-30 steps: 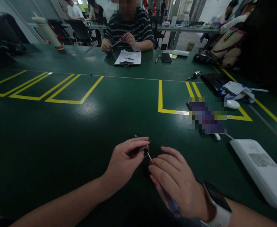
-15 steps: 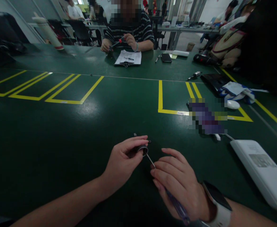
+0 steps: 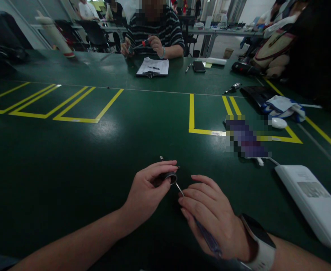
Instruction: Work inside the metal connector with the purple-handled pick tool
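Observation:
My left hand [image 3: 148,194] is closed round a small dark cylindrical part [image 3: 169,177] with a metal rim, held just above the green table [image 3: 97,158]. My right hand [image 3: 210,216] grips a thin screwdriver [image 3: 203,233] with a blue handle. Its metal tip points into the open end of the part. A small dark screw-like piece [image 3: 161,158] lies on the table just beyond my left fingers. A watch sits on my right wrist.
A white box-shaped device [image 3: 312,203] with a cable lies to the right. Further back are a white mouse [image 3: 278,123], gloves [image 3: 282,105] and yellow tape lines. Across the table a person [image 3: 154,35] in a striped top holds a red-handled tool over a clipboard [image 3: 153,67].
My right hand has edged slightly back toward the part after drawing away half a second ago. The left hand holds steady.

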Motion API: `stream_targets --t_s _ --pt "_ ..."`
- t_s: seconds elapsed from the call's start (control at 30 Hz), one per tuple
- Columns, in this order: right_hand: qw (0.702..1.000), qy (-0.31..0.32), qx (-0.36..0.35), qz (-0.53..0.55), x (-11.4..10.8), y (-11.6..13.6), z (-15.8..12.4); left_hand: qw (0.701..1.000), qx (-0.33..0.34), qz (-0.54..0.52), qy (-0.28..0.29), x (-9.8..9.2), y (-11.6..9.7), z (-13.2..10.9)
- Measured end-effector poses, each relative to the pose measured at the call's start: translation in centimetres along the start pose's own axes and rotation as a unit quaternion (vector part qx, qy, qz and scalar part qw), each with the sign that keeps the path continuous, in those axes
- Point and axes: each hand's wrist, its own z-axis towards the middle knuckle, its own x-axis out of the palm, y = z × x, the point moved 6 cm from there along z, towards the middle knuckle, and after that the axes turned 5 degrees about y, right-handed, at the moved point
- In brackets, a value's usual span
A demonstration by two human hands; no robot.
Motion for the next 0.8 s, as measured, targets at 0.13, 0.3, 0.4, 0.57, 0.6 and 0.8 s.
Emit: stream_targets --t_s 0.13,0.3,0.4,0.57,0.6,0.8 --pt "0.999 -0.018 -0.004 0.043 -0.5 -0.2 -0.3 0.999 -0.029 -0.045 -0.002 0.0 0.6 0.1" --pt "0.966 -0.091 0.171 0.169 -1.4 -3.9 -0.6 0.992 -0.077 -0.096 -0.017 -0.6 0.9 0.4" --pt "0.930 -0.073 0.289 0.216 -0.6 -6.3 -0.9 0.987 -0.096 -0.124 -0.025 -1.2 0.8 0.5" --pt "0.904 -0.053 0.337 0.259 0.2 -7.3 -1.0 0.979 -0.127 -0.160 -0.005 -1.5 0.9 0.5" --pt "0.904 -0.052 0.338 0.258 0.3 -7.3 -1.0 0.978 -0.126 -0.168 -0.010 -1.6 0.9 0.5" --pt "0.938 -0.044 0.287 0.187 -0.5 -6.5 -0.5 0.978 -0.124 -0.168 -0.009 -1.4 0.6 0.5"
